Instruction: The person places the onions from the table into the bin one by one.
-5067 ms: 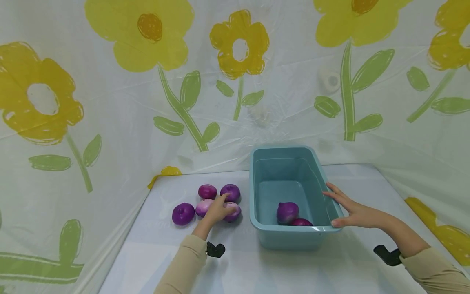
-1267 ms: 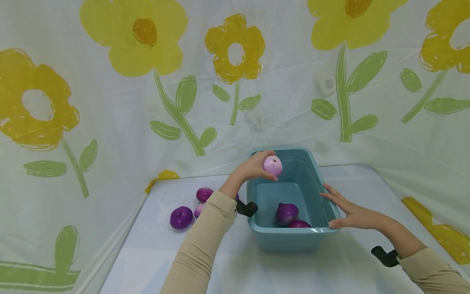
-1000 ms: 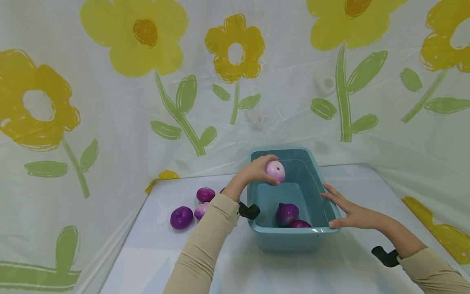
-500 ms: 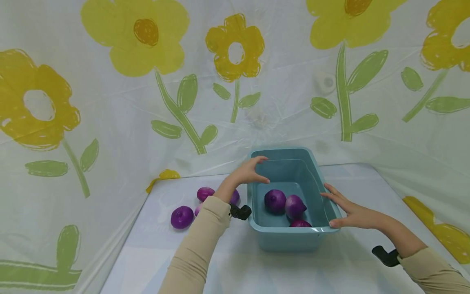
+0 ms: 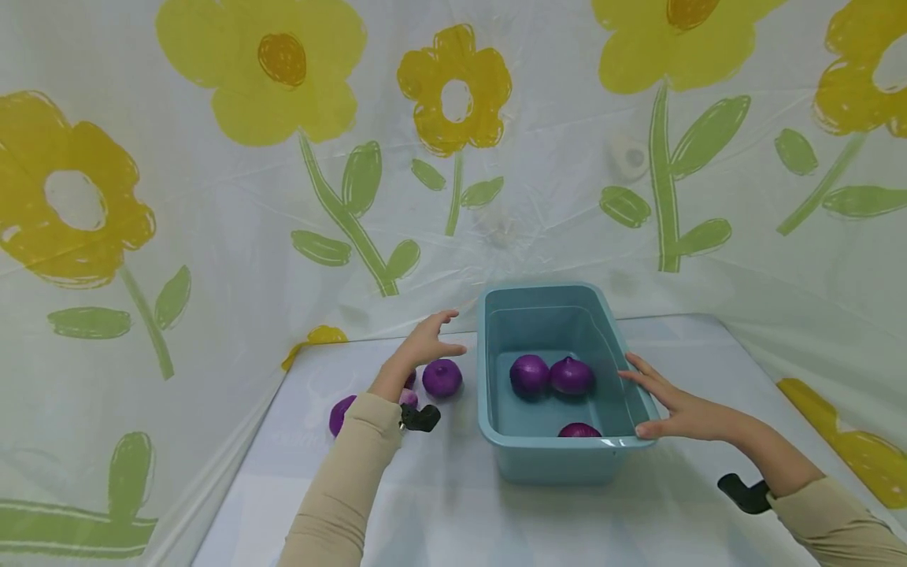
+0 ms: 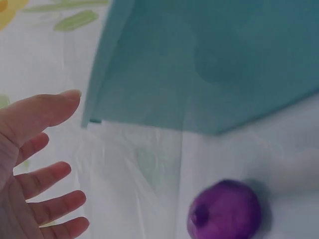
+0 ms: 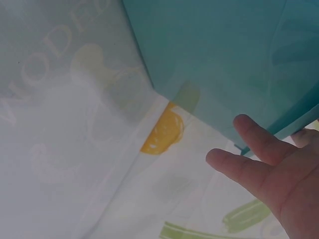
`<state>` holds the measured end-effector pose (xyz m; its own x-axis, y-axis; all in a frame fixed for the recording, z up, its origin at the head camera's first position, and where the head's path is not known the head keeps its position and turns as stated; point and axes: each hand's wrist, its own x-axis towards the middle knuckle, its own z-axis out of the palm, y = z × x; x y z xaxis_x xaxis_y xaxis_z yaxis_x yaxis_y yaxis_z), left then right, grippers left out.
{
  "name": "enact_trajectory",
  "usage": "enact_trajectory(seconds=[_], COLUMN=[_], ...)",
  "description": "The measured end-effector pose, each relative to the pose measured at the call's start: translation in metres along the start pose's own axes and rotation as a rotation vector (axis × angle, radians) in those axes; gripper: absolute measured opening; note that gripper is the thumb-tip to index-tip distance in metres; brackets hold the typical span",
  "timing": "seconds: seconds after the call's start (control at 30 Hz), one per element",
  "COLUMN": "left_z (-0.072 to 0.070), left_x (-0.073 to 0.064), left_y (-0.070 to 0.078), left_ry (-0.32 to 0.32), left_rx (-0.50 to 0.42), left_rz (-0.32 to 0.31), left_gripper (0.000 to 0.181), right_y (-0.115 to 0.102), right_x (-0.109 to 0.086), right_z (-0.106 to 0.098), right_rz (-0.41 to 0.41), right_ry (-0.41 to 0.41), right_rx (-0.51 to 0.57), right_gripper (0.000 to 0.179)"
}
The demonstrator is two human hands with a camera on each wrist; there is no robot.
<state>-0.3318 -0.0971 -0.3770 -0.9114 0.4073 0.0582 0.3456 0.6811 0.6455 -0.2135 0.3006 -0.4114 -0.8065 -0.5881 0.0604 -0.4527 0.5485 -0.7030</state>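
My left hand [image 5: 421,345] holds nothing, its fingers apart above a group of purple onions on the table, left of a blue-green plastic basin [image 5: 556,461]. Just right of it lies a round purple onion [image 5: 442,379], also seen below the basin in the left wrist view. The forearm partly hides a dark purple onion [image 5: 343,413] and a pale one [image 5: 409,398]. Inside the basin, two onions [image 5: 529,375] sit side by side and another onion [image 5: 579,430] shows behind the near wall. My right hand [image 5: 687,413] rests on the basin's right rim with spread, fairly straight fingers.
The white table [image 5: 468,512] runs up to a hanging sheet [image 5: 234,205] printed with yellow flowers, which closes off the back and sides. A black wrist mount [image 5: 421,417] sits on the left forearm, another mount [image 5: 742,494] on the right.
My left hand took a pale onion from the group, carried it over the basin and let it go inside. Onions there rolled. The hand then moved back left; the right hand stayed at the rim.
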Motion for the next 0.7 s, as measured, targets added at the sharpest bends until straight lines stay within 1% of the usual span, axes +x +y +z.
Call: enact_trajectory(seconds=[0.1,0.23,0.33,0.4,0.47,0.53,0.6,0.67,0.7], left_z=[-0.004,-0.008,-0.007,-0.004,0.002,0.009,0.016,0.023,0.026], left_x=[-0.010,-0.025,-0.039,-0.047,-0.055,-0.061,-0.066,-0.069,-0.070], left_y=[-0.016,-0.041,-0.060,-0.073,-0.084,-0.094,-0.103,-0.110,-0.113], left_ry=[0.028,0.078,0.105,0.114,0.118,0.124,0.140,0.163,0.171], left_rx=[0.006,-0.003,0.005,0.020,0.010,-0.019,-0.045,-0.062,-0.071], left_rz=[-0.013,-0.059,-0.098,-0.124,-0.156,-0.182,-0.202,-0.207,-0.224], left_gripper=[0.070,0.070,0.070,0.069,0.068,0.068,0.069,0.070,0.070], right_y=[0.000,0.001,0.000,0.000,0.000,-0.001,-0.001,-0.002,-0.001], right_x=[0.000,0.000,0.001,0.000,0.000,0.000,0.001,0.001,0.001], right_z=[0.000,0.000,0.000,0.000,0.001,0.000,0.000,0.000,0.000], right_rz=[-0.001,-0.019,-0.028,-0.027,-0.024,-0.021,-0.017,-0.015,-0.015], right_ry=[-0.002,-0.004,-0.004,-0.003,-0.002,-0.002,-0.001,-0.001,-0.001], right_rx=[0.005,0.005,0.009,0.009,0.007,0.005,0.002,0.002,0.002], right_gripper=[0.077,0.076,0.076,0.076,0.076,0.076,0.076,0.075,0.075])
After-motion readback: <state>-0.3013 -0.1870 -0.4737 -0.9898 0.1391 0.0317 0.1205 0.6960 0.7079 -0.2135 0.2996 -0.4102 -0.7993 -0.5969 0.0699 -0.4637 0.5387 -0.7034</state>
